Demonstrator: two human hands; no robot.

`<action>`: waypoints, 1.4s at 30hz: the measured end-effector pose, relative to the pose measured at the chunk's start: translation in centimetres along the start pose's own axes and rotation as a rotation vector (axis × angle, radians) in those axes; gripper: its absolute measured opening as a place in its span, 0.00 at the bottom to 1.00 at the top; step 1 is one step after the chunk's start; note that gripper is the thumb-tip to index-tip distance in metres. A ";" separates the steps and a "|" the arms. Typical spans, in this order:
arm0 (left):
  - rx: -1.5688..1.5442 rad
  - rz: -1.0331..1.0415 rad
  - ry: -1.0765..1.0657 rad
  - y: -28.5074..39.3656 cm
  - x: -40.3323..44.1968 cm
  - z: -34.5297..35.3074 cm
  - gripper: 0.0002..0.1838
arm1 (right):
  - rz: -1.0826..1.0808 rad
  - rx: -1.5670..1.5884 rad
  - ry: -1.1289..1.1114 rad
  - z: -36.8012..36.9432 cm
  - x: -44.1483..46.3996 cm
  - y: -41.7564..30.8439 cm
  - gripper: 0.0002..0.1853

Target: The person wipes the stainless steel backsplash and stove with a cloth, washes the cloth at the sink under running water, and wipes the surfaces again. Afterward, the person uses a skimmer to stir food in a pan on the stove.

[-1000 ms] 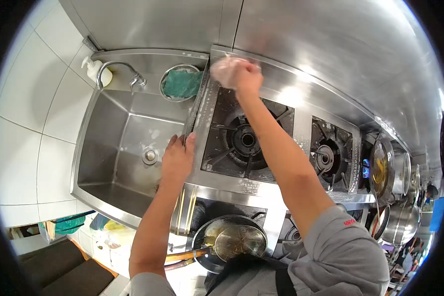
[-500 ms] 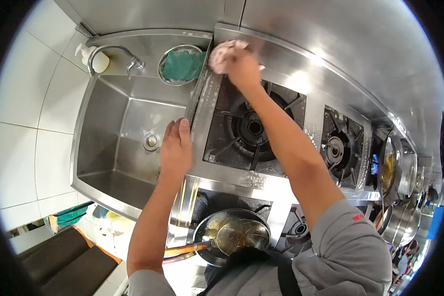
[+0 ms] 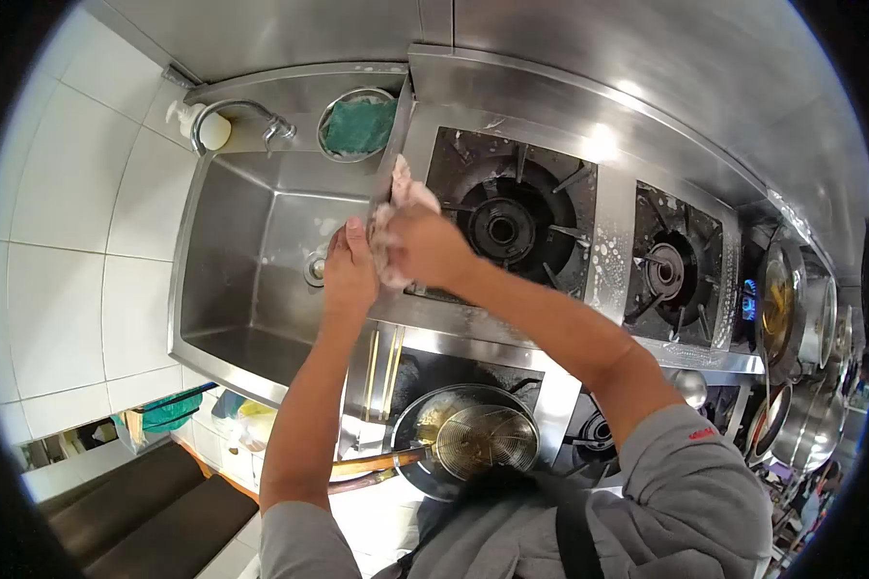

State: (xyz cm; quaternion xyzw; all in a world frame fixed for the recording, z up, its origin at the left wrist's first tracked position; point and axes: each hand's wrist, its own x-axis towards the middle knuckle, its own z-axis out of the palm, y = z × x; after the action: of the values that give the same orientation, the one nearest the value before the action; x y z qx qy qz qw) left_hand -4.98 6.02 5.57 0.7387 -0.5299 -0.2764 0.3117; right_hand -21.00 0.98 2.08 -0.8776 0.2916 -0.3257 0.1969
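Right hand [image 3: 433,247] is clamping a bunched, pale pink cloth [image 3: 417,198] against the steel strip between the rectangular stainless-steel sink [image 3: 285,246] and the round black iron burner [image 3: 502,228]. Left hand [image 3: 350,278] is resting at the sink's edge, just beside the cloth; fingers are partly hidden, can't tell if it's gripping. Hands are sitting close together. Green scouring pad [image 3: 359,126] is lying in a round metal bowl [image 3: 326,143] near the curved chrome faucet [image 3: 232,104]. 1 round wire-mesh skimmer [image 3: 488,436] is resting in the dark wok [image 3: 406,434].
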 end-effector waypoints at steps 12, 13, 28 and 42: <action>0.080 0.030 0.077 -1.1 0.8 0.7 0.37 | 0.308 -0.452 0.209 3.7 2.9 3.3 0.08; 0.075 0.042 0.089 -2.1 1.2 1.2 0.38 | 0.204 -0.337 0.091 3.4 0.4 0.2 0.07; 0.344 -0.047 0.055 0.0 0.5 0.6 0.41 | 0.575 -0.343 -0.074 -17.7 -32.1 -7.0 0.25; 0.287 -0.112 0.039 0.7 1.1 0.5 0.39 | 0.192 -0.411 0.352 -11.7 5.1 11.0 0.17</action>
State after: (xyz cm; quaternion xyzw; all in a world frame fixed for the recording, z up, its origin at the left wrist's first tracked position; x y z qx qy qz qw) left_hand -5.51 4.70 5.66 0.8092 -0.5157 -0.2006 0.1973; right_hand -30.07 -12.36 6.82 -0.7974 0.4630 -0.3870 -0.0086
